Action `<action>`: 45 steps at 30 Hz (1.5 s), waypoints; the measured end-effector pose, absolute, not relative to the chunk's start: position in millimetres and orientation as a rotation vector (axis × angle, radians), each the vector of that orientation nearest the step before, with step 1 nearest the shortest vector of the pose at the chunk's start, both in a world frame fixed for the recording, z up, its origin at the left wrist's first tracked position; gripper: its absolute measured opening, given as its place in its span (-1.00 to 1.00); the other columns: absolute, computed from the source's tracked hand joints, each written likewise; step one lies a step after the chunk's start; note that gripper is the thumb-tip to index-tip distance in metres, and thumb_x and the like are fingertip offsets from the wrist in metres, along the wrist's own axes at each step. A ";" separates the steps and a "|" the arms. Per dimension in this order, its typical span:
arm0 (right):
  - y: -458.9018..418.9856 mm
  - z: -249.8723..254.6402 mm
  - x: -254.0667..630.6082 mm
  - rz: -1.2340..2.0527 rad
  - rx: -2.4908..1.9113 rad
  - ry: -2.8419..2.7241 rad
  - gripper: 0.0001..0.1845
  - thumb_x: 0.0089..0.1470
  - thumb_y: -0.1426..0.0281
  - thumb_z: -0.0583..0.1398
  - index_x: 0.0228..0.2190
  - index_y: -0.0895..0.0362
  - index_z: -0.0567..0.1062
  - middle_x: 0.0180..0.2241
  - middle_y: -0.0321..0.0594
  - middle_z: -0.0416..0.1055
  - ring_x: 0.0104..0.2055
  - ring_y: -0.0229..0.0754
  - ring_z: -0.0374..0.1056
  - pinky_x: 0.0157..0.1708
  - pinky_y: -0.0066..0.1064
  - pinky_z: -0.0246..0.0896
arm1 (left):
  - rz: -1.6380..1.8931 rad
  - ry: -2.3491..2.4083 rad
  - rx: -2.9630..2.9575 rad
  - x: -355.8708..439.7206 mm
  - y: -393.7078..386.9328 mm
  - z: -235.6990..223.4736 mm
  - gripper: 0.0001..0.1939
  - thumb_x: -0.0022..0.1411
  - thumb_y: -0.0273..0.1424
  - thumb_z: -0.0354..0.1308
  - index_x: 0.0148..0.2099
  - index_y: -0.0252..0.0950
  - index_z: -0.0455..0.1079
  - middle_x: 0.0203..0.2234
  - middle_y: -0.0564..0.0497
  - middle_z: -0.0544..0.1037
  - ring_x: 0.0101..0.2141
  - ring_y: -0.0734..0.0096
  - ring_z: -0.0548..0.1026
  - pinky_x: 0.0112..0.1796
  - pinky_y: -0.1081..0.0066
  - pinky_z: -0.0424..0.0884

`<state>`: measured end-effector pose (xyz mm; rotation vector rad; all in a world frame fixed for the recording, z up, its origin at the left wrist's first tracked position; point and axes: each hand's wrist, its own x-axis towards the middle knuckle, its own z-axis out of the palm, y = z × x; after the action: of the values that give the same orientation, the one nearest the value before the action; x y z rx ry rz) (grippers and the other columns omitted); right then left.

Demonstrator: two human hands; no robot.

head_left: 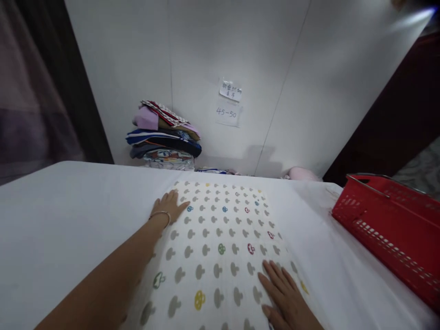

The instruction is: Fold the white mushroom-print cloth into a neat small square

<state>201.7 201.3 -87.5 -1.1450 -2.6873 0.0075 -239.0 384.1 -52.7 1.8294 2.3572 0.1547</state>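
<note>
A white cloth printed with small grey and coloured mushrooms point(220, 247) lies spread flat on the white table point(68, 220) in front of me. My left hand point(169, 206), with a thin bracelet on the wrist, reaches far forward and rests open, fingers flat, on the cloth's far left part. My right hand point(283, 293) lies open, palm down, fingers stretched, on the cloth's near right part. Neither hand holds anything.
A red plastic basket point(388, 229) with a metal handle stands at the table's right edge. A stack of folded coloured fabrics point(165, 137) sits against the white wall at the back left. Paper notes point(229, 103) are stuck on the wall. Something pink point(302, 173) lies behind the table.
</note>
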 end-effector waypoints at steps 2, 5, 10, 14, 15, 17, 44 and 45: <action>210.1 -76.7 202.8 0.198 -1.195 -2.677 -0.35 0.16 0.20 0.03 0.23 -0.09 -0.05 0.26 -0.21 -0.11 0.27 -0.02 -0.13 0.15 -0.07 -0.01 | 0.155 2.364 1.833 -239.3 384.4 -54.7 -0.11 0.13 0.11 -0.28 0.33 -0.40 -0.17 0.30 -0.08 -0.19 0.26 0.05 -0.17 0.16 0.01 -0.10; 252.0 -54.8 199.1 0.381 -1.395 -2.504 -0.42 0.19 0.19 -0.02 0.22 -0.07 0.02 0.26 -0.26 -0.09 0.29 -0.09 -0.16 0.20 -0.12 -0.12 | 0.167 2.379 1.850 -237.3 383.6 -54.4 -0.11 0.14 0.10 -0.30 0.33 -0.41 -0.15 0.29 -0.08 -0.17 0.26 0.05 -0.16 0.16 0.00 -0.10; 386.5 -34.2 196.2 0.381 -1.728 -1.944 -0.46 0.15 0.25 -0.02 0.12 0.21 0.25 0.16 -0.07 0.17 0.20 -0.06 0.07 0.17 -0.21 -0.05 | 0.200 2.381 1.862 -236.9 381.6 -53.0 -0.12 0.14 0.10 -0.31 0.32 -0.42 -0.14 0.29 -0.11 -0.14 0.25 0.03 -0.12 0.15 0.00 -0.08; 476.5 -34.9 199.3 0.398 -1.887 -1.665 -0.49 0.09 0.36 0.02 0.05 0.33 0.32 0.05 0.05 0.31 0.07 -0.04 0.24 0.08 -0.24 0.06 | 0.201 2.388 1.875 -236.4 379.6 -50.6 -0.13 0.15 0.09 -0.30 0.32 -0.42 -0.11 0.28 -0.12 -0.11 0.25 0.05 -0.10 0.15 0.02 -0.06; 490.5 -36.6 199.4 0.405 -1.894 -1.645 -0.50 0.07 0.38 0.04 0.04 0.33 0.32 0.00 0.05 0.35 0.02 -0.04 0.29 0.04 -0.24 0.11 | 0.197 2.391 1.875 -236.0 379.1 -49.7 -0.14 0.15 0.08 -0.30 0.32 -0.42 -0.10 0.28 -0.12 -0.11 0.25 0.05 -0.10 0.15 0.02 -0.06; 509.2 -41.5 198.7 0.412 -1.902 -1.629 -0.50 0.00 0.41 0.09 0.01 0.32 0.36 -0.09 0.03 0.42 -0.07 -0.04 0.35 -0.04 -0.25 0.18 | 0.173 2.393 1.863 -235.0 378.4 -48.2 -0.14 0.15 0.08 -0.31 0.32 -0.42 -0.10 0.29 -0.11 -0.12 0.25 0.07 -0.11 0.16 0.04 -0.08; 481.6 -39.6 154.9 0.040 -1.524 -2.482 -0.80 0.08 0.50 0.06 -0.34 0.18 0.49 -0.16 -0.06 0.39 -0.04 -0.10 0.16 -0.02 -0.35 -0.04 | 0.166 2.414 1.887 -237.2 381.8 -52.0 -0.15 0.13 0.07 -0.29 0.31 -0.39 -0.06 0.28 -0.10 -0.07 0.24 0.06 -0.07 0.14 0.04 -0.02; 480.7 -39.9 152.5 0.020 -1.534 -2.490 -0.80 0.08 0.52 0.05 -0.32 0.18 0.48 -0.16 -0.05 0.38 -0.04 -0.10 0.17 -0.02 -0.34 -0.04 | 0.160 2.417 1.889 -237.5 382.1 -52.1 -0.16 0.13 0.07 -0.29 0.31 -0.39 -0.05 0.28 -0.09 -0.07 0.24 0.06 -0.07 0.14 0.04 -0.02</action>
<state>152.5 480.7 -39.9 -1.5342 -2.4902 0.0198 -237.5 382.1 -52.1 1.8895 2.4169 0.1605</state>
